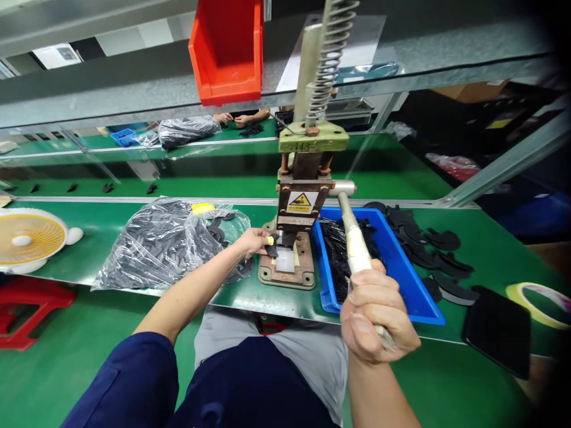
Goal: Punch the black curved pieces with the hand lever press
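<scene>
Along the green bench [497,246], the right hand [377,312] at five o'clock grips the lever [353,232], the left hand [255,242] at eight pinches a black piece [272,250] at the press [298,221], seemingly mid-cycle; whether bagged parts [156,244] at nine or loose pieces [414,241] at three are finished is unclear.

The bulging clear plastic bag of dark pieces [151,249] is blocking the green tabletop [285,301] just left of the brown-and-green metal press [299,221], the long blue plastic bin [392,264] is crowding its right side, and the pale-wrapped lever [357,244] is slanting over that bin. A narrow strip of tabletop is leaving a way in along the press's front, while the open red plastic box [229,95] is restricting room at upper left.
</scene>
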Tool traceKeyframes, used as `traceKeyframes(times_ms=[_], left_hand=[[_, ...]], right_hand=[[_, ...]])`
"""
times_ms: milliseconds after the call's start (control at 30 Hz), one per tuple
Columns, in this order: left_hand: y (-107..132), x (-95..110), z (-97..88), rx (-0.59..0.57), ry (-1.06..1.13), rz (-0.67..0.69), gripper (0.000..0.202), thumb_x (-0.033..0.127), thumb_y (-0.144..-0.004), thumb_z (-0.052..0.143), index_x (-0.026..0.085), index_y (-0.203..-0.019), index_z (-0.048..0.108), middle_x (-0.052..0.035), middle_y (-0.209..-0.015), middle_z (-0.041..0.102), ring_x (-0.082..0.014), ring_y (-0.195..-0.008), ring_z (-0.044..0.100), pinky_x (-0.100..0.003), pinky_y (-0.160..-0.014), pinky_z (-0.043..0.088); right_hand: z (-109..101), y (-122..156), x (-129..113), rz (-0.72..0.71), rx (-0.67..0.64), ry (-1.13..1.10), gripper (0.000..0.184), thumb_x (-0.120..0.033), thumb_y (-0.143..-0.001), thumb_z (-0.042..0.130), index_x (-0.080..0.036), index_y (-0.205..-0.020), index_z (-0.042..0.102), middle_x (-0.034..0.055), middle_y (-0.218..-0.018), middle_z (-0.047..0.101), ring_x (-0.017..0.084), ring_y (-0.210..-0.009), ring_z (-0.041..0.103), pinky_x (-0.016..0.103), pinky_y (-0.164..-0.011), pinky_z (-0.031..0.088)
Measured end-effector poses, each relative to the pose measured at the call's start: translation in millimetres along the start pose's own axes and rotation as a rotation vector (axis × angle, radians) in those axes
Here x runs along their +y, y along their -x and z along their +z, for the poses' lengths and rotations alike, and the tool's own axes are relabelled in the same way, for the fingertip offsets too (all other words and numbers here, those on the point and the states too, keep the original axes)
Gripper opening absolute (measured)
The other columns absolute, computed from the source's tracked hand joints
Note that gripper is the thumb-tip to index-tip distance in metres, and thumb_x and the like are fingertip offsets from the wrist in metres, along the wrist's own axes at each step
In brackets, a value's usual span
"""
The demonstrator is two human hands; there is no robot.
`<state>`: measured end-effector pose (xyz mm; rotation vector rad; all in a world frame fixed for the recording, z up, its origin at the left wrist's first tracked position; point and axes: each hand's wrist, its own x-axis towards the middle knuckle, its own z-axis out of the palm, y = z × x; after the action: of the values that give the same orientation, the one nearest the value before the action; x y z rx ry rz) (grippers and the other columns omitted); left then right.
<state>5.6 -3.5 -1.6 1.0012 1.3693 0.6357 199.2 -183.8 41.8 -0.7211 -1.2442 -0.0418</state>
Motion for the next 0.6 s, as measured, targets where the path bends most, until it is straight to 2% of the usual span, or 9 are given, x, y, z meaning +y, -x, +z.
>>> traceKeyframes(times_ms=[100, 167, 233, 333, 400, 467, 533, 600], left_hand=[[-5, -1, -23.3, 0.132, -0.017, 0.090, 0.019, 0.005, -0.077, 0.072, 0.011, -0.093, 0.063, 0.0008, -0.067, 0.064, -0.0105, -0.052, 0.064, -0.025, -0.059, 0.058], [-3, -4, -44.9, 0.179, -0.107, 0.180, 0.021, 0.004, -0.079, 0.068, 0.011, -0.098, 0.064, -0.0007, -0.074, 0.066, -0.0110, -0.056, 0.065, -0.024, -0.061, 0.057], [6, -10, -65.4, 0.131, -0.330, 0.276, 0.022, 0.004, -0.078, 0.066, 0.012, -0.099, 0.066, -0.0024, -0.081, 0.069, -0.0124, -0.064, 0.068, -0.024, -0.066, 0.056], [29, -19, -83.1, -0.041, -0.824, 0.410, 0.024, 0.006, -0.076, 0.068, 0.014, -0.099, 0.071, -0.0048, -0.091, 0.073, -0.0182, -0.084, 0.071, -0.027, -0.080, 0.055], [45, -24, -83.3, -0.108, -1.125, 0.464, 0.027, 0.014, -0.077, 0.071, 0.016, -0.104, 0.073, -0.0081, -0.100, 0.073, -0.0238, -0.096, 0.070, -0.031, -0.087, 0.054], [57, -29, -76.5, -0.123, -1.340, 0.476, 0.031, 0.023, -0.079, 0.073, 0.015, -0.108, 0.072, -0.0126, -0.108, 0.071, -0.0290, -0.102, 0.067, -0.036, -0.089, 0.053], [64, -33, -66.7, -0.127, -1.465, 0.492, 0.032, 0.028, -0.081, 0.072, 0.014, -0.109, 0.071, -0.0158, -0.112, 0.068, -0.0316, -0.106, 0.065, -0.038, -0.090, 0.053], [66, -38, -57.3, -0.142, -1.525, 0.528, 0.028, 0.025, -0.083, 0.069, 0.014, -0.108, 0.069, -0.0162, -0.112, 0.067, -0.0312, -0.108, 0.063, -0.038, -0.092, 0.052]], right_hand=[[10, -5, 0, -0.119, 0.066, -0.027, 0.016, -0.018, -0.072, 0.060, -0.021, -0.060, 0.049, -0.0033, -0.065, 0.060, 0.016, -0.071, 0.061, 0.050, -0.091, 0.051], [16, -6, 1, -0.144, 0.139, -0.044, 0.021, -0.019, -0.071, 0.060, -0.020, -0.056, 0.045, -0.0035, -0.062, 0.058, 0.015, -0.068, 0.059, 0.047, -0.088, 0.052], [21, -7, 4, -0.170, 0.189, -0.052, 0.028, -0.021, -0.071, 0.061, -0.020, -0.052, 0.040, -0.0036, -0.060, 0.056, 0.014, -0.066, 0.058, 0.046, -0.086, 0.052], [23, -7, 7, -0.200, 0.199, -0.043, 0.036, -0.026, -0.073, 0.063, -0.019, -0.050, 0.035, -0.0042, -0.058, 0.055, 0.013, -0.063, 0.057, 0.045, -0.083, 0.052], [22, -7, 8, -0.202, 0.204, -0.032, 0.039, -0.028, -0.071, 0.064, -0.019, -0.049, 0.033, -0.0047, -0.057, 0.054, 0.013, -0.062, 0.056, 0.045, -0.082, 0.053], [22, -7, 8, -0.189, 0.207, -0.018, 0.039, -0.029, -0.071, 0.063, -0.019, -0.049, 0.032, -0.0047, -0.056, 0.054, 0.014, -0.062, 0.057, 0.045, -0.082, 0.053], [22, -8, 7, -0.181, 0.211, -0.012, 0.037, -0.027, -0.070, 0.062, -0.019, -0.049, 0.032, -0.0045, -0.056, 0.055, 0.014, -0.063, 0.057, 0.045, -0.083, 0.052], [23, -8, 5, -0.177, 0.204, -0.011, 0.033, -0.024, -0.068, 0.061, -0.019, -0.049, 0.035, -0.0042, -0.055, 0.054, 0.014, -0.062, 0.057, 0.045, -0.083, 0.052]])
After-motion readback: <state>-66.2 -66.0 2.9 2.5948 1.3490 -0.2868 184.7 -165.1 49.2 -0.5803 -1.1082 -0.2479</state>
